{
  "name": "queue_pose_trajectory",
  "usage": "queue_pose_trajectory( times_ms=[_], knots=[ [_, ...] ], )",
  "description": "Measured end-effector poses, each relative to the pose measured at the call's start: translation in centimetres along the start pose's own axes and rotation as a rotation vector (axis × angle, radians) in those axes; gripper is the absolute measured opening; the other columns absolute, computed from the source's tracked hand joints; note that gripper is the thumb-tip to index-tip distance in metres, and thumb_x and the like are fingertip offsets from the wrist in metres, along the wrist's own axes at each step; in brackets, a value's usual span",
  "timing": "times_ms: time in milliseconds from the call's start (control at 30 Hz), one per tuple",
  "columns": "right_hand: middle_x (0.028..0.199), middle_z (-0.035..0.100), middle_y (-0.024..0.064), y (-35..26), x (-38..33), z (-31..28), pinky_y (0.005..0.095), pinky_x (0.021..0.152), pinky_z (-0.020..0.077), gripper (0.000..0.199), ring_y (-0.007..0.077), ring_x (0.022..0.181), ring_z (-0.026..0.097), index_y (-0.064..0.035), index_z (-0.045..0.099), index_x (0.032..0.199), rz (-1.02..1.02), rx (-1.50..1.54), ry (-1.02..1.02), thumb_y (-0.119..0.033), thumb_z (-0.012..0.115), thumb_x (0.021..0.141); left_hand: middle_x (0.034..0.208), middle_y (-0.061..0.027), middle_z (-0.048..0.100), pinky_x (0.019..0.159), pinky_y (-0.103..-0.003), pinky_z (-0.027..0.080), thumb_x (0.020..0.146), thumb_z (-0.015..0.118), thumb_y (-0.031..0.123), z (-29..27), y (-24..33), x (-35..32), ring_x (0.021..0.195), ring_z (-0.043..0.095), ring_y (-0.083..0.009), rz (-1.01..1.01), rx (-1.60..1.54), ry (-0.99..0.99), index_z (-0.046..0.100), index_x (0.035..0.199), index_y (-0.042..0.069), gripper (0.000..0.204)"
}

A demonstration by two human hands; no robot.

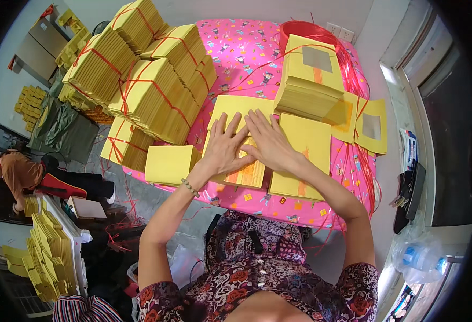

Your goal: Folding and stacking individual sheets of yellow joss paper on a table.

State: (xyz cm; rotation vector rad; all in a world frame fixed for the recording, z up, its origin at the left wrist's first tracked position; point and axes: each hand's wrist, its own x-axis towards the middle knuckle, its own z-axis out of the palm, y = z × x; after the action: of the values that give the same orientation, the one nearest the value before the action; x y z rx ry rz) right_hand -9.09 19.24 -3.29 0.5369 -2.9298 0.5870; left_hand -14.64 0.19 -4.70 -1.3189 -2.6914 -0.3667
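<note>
My left hand [226,148] and my right hand [271,142] lie flat, side by side, with fingers stretched away from me and thumbs close together. Both press on a stack of yellow paper pieces [241,103], whose near part carries orange print. Right beside it, partly under my right wrist, lies another yellow stack [309,142]. A small yellow block of paper [170,164] sits to the left of my left wrist. Neither hand grips anything.
Red-strapped yellow bundles [150,88] are piled at the left of the pink-covered table [246,40]. A tall yellow stack [308,80] stands back right, before a red tub [300,28]. Loose red straps [372,188] hang at the right edge. Another person [24,174] bends at far left.
</note>
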Motion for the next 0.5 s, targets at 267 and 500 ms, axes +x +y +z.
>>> queue_pose_trajectory(
  times_ms=[267, 500],
  knots=[
    [0.161, 0.02, 0.0226, 1.7, -2.1, 0.2, 0.0531, 0.123, 0.0069, 0.082, 0.0357, 0.152, 0.013, 0.0018, 0.018, 0.155, -0.097, -0.004, 0.021, -0.046, 0.052, 0.098, 0.159, -0.0217, 0.025, 0.117, -0.062, 0.017, 0.085, 0.058, 0.066, 0.0, -0.1, -0.1, 0.143, 0.018, -0.0536, 0.009, -0.015, 0.0, 0.032, 0.155, 0.017, 0.09],
    [0.163, 0.017, 0.0192, 1.6, -2.5, 0.4, 0.0542, 0.123, 0.0064, 0.084, 0.0333, 0.152, 0.013, -0.0061, 0.019, 0.157, -0.075, 0.031, 0.016, -0.059, 0.044, 0.098, 0.161, -0.0218, 0.022, 0.119, -0.058, 0.018, 0.086, 0.054, 0.07, -0.8, -1.2, -0.2, 0.147, 0.016, -0.0487, 0.007, -0.034, -0.092, 0.027, 0.157, 0.015, 0.094]
  ],
)
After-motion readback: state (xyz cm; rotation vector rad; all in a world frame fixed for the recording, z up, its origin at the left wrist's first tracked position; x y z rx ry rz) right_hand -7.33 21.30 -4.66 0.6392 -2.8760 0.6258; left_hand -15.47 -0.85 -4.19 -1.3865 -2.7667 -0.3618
